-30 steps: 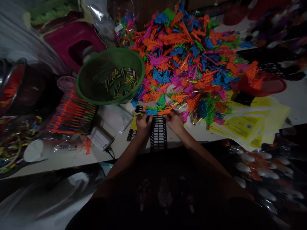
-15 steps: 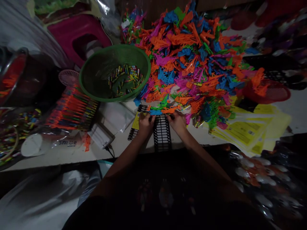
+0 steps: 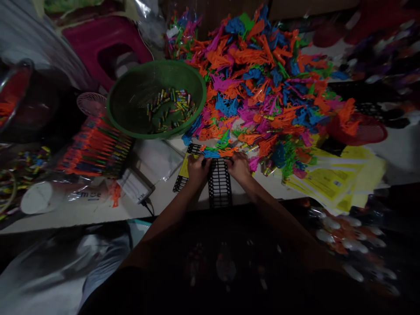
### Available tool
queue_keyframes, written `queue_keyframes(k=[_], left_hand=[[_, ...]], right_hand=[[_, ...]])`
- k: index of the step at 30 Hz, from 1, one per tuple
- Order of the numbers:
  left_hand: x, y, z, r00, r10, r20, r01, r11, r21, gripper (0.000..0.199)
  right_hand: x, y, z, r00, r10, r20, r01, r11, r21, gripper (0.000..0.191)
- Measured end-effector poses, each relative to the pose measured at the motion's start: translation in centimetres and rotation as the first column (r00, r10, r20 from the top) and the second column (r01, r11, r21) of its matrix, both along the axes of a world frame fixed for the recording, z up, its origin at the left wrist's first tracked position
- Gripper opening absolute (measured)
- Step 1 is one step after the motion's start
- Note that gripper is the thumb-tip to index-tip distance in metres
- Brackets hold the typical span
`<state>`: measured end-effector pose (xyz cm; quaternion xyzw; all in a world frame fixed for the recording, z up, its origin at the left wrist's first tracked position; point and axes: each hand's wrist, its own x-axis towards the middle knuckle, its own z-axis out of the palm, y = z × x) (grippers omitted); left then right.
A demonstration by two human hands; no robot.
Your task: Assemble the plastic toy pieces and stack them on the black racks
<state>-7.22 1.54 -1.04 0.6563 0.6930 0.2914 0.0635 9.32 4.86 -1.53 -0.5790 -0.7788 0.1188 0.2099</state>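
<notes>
A narrow black plastic rack [image 3: 219,186], ribbed with ladder-like rungs, lies on the pale table [image 3: 164,197] at its near edge, its long axis running away from the person. The left hand [image 3: 197,169] rests curled on the rack's far left corner and the right hand [image 3: 239,166] on its far right corner; both press against the rack's far end, but the dim light hides whether the fingers pinch it or only lie on it, so I cannot tell the grip. Just past the knuckles begins a large jagged heap of plastic pieces [image 3: 259,83] in orange, blue, pink and green, thin and spiky, filling the table's middle and far side and leaving only a slim strip of bare surface around the rack. A second black rack [image 3: 183,175] lies on a yellow sheet beside the left hand. Toward the far left stands a round green mesh basket [image 3: 131,105], holding a shallow scatter of small multicoloured sticks [image 3: 170,109]. Left of it, bundled orange pieces [image 3: 96,151] lie in clear wrap. Glossy yellow printed sheets [image 3: 334,179] fan out near the right edge.
</notes>
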Motion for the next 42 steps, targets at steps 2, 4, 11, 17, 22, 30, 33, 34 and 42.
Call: queue_keyframes(k=[2, 4, 11, 17, 22, 30, 33, 34, 42], left_hand=[[0.0, 0.1, 0.1, 1.0, -0.005, -0.015, 0.005, 1.0, -0.011, 0.023], [0.0, 0.2, 0.1, 1.0, -0.001, -0.015, 0.0, 1.0, -0.023, 0.022], [0.0, 0.1, -0.5, 1.0, 0.0, 0.009, 0.0, 1.0, -0.005, 0.024], [0.0, -0.5, 0.4, 0.999, 0.029, 0.042, -0.026, 0.997, -0.066, 0.026], [1.1, -2.7, 1.4, 0.995, -0.014, 0.096, 0.004, 0.995, 0.096, 0.022], [2.6, -4.5, 4.3, 0.998, -0.044, 0.044, 0.037, 0.987, 0.158, 0.015], [2.7, -4.8, 5.1, 0.973, -0.141, 0.184, 0.117, 0.984, 0.132, 0.013], [2.9, -4.8, 5.2, 0.959, -0.189, 0.211, 0.166, 0.978, 0.122, 0.012], [8.3, -2.1, 4.0, 0.925, -0.369, 0.089, 0.375, 0.853, -0.363, 0.025]], right_hand=[[0.2, 0.0, 0.1, 1.0, 0.007, 0.016, -0.007, 1.0, 0.001, 0.016], [0.4, 0.0, 0.3, 1.0, 0.009, 0.03, -0.009, 1.0, -0.008, 0.019], [-0.4, -0.3, 0.3, 0.998, -0.066, -0.007, 0.066, 0.997, -0.036, 0.025], [0.5, -0.4, 1.5, 1.0, 0.006, 0.02, -0.004, 0.994, -0.105, 0.022], [3.2, 1.0, 3.3, 0.991, 0.074, 0.108, -0.06, 0.99, -0.129, 0.024], [6.1, 3.0, 5.9, 0.951, -0.045, 0.305, 0.068, 0.996, -0.063, 0.028], [7.2, 2.4, 6.5, 0.969, -0.064, 0.239, 0.064, 0.998, 0.008, 0.032], [7.3, 2.0, 6.4, 0.973, -0.069, 0.218, 0.068, 0.998, 0.012, 0.033], [4.9, 0.0, 4.2, 0.931, -0.226, 0.285, 0.296, 0.927, -0.232, 0.047]])
